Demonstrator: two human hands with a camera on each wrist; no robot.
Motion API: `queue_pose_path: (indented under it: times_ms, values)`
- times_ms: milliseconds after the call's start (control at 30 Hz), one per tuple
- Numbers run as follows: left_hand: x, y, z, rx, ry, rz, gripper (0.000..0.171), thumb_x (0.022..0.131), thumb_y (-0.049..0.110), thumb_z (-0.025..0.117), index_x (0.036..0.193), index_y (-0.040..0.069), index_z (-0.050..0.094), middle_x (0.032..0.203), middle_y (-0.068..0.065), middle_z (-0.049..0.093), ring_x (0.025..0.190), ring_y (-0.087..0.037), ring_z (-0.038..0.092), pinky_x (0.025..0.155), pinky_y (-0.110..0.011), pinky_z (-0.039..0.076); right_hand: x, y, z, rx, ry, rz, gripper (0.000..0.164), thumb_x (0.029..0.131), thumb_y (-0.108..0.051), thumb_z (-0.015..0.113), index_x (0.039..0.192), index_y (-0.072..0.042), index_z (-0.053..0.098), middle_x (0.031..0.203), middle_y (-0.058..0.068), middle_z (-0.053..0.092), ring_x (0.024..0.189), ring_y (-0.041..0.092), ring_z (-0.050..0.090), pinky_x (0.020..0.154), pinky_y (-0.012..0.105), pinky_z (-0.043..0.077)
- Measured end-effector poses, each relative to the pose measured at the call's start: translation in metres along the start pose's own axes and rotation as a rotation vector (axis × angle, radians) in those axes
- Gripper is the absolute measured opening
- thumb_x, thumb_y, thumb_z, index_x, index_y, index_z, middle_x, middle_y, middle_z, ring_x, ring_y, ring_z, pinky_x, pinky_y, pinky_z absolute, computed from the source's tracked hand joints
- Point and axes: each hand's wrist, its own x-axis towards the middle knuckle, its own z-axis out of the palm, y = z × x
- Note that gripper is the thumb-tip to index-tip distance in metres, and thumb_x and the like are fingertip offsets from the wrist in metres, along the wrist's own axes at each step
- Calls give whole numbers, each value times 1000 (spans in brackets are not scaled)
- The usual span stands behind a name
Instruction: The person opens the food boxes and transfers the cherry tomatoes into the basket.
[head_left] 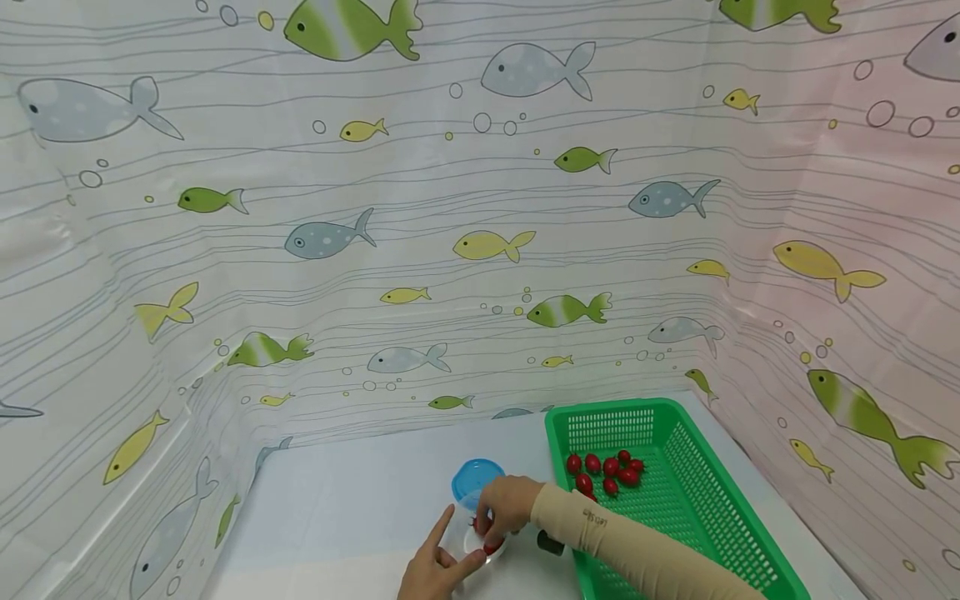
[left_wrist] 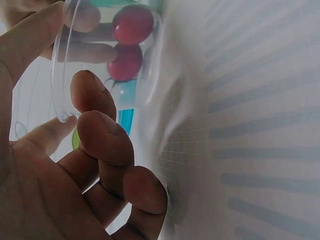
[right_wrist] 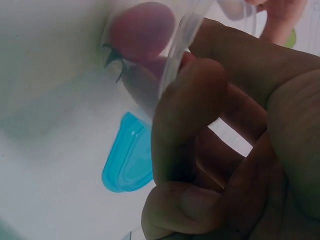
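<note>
A small clear plastic tub stands on the white table, with red cherry tomatoes visible through its wall. My left hand holds the tub by its rim, thumb and index finger spread on either side; the other fingers curl beside the wall. From above, my right hand reaches into the tub. Its bent fingers pinch a cherry tomato with green sepals, partly hidden by the fingers. Just behind the tub lies a blue lid, also seen below the tub in the right wrist view.
A green slotted basket stands at the right, with several cherry tomatoes towards its back left. The right forearm, in a beige sleeve, crosses over its near left edge. A fish-patterned curtain surrounds the white table.
</note>
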Motion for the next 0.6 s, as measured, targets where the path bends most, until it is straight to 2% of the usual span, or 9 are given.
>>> queue_pose_path:
  times_ms: [267, 600]
  values:
    - [1, 0, -1, 13, 11, 5, 98, 86, 55, 76, 159, 7, 32, 64, 0, 60, 55, -12, 52, 50, -27, 42, 3, 0, 4, -133, 18, -16, 6, 83, -26, 85, 87, -27, 80, 76, -18, 63, 73, 4, 54, 67, 26, 46]
    - [0, -1, -1, -5, -7, -4, 97, 87, 56, 75, 160, 9, 30, 66, -1, 61, 57, -15, 53, 50, -28, 42, 9, 3, 17, -239, 105, -61, 13, 79, -34, 89, 76, -30, 77, 63, -22, 58, 64, 1, 52, 62, 24, 44]
